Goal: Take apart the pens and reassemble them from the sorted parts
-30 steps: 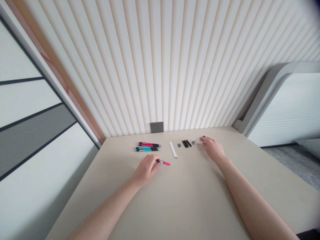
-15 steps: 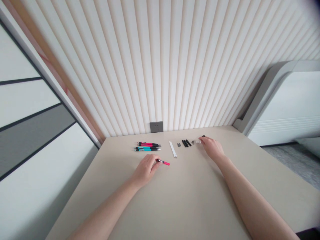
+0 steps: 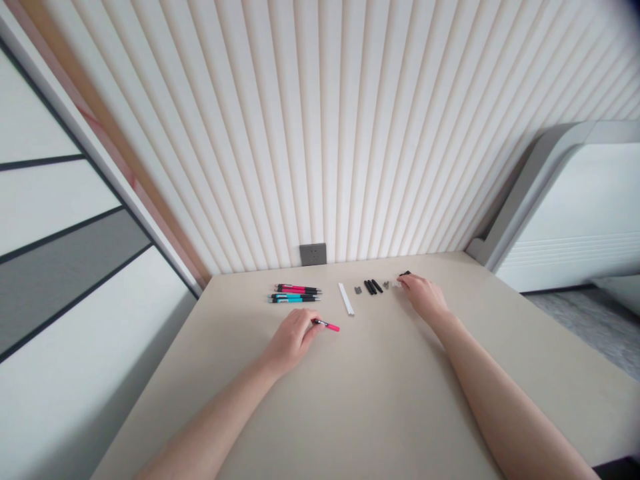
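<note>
Tabletop (image 3: 350, 413): bare nearest me, room for either hand to sweep sideways.
My left hand (image 3: 293, 341): beyond it, pink pens (image 3: 299, 289) and teal pens (image 3: 295, 299) block a straight run to the wall (image 3: 320, 133); the pink and black pen part (image 3: 332, 327) juts out of it rightward.
Lane beside the pens: slim and bare, ending at the white rods (image 3: 346, 300).
Row of parts: clear bits (image 3: 395, 285), metal bits (image 3: 386, 285), black grips (image 3: 373, 287) and grey pieces (image 3: 358, 291) crowd the way left from my right hand (image 3: 423, 295).
Right side: open surface past my right wrist.
</note>
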A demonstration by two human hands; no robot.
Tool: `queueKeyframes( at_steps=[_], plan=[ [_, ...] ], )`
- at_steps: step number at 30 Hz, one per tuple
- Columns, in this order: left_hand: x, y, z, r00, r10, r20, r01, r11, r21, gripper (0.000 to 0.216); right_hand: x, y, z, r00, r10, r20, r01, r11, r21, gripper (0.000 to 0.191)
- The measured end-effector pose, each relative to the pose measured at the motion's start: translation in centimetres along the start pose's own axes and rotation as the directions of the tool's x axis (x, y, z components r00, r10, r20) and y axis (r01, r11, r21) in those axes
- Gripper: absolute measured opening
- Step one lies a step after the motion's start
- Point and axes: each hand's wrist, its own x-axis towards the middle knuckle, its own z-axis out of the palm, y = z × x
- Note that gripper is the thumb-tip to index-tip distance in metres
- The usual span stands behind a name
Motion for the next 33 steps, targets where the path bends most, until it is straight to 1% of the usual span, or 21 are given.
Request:
queueKeyframes(
  at_steps=[13, 20, 27, 33],
  plan=[
    [-0.01, 0.02, -0.02, 1.0, -0.002, 0.004, 0.002, 1.0, -0.006, 0.011, 0.24, -0.21, 0.1, 0.998, -0.027, 0.054, 0.03, 0.999, -0.042, 0.036],
    [0.01, 0.08, -0.04, 1.0, 0.004, 0.017, -0.004, 1.0, 0.008, 0.01, 0.31, 0.0, 0.47, 0.998, -0.032, 0.062, 0.036, 0.997, -0.067, 0.04],
    [-0.06, -0.05, 0.01, 1.0, -0.003, 0.011, 0.003, 1.0, 0.003, 0.011, 0.22, -0.01, 0.36, 0.997, -0.048, 0.063, 0.051, 0.997, -0.052, 0.041],
    [-0.04, -0.02, 0.05, 1.0, 0.005, 0.009, -0.005, 1.0, 0.009, 0.01, 0.07, 0.02, 0.39, 0.996, -0.058, 0.06, 0.061, 0.998, -0.035, 0.037]
  ],
)
